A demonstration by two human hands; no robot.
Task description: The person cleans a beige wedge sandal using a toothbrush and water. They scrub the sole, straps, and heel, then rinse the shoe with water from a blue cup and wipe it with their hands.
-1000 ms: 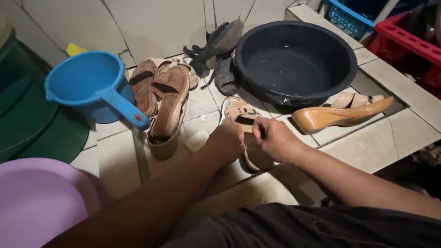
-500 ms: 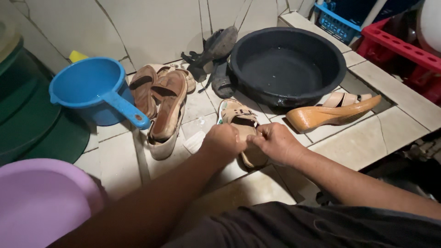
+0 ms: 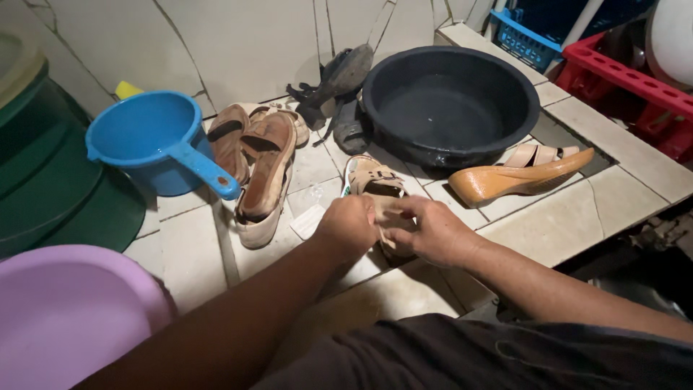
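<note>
While both hands, left hand (image 3: 351, 225) and right hand (image 3: 431, 231), grip beige sandal (image 3: 375, 184), black basin (image 3: 449, 101) holds shallow water.

Both forearms are bare to the elbow, the left hand (image 3: 351, 225) and right hand (image 3: 431, 231) ringless; dark grey fabric clothing (image 3: 462, 357) covers the lap.
</note>
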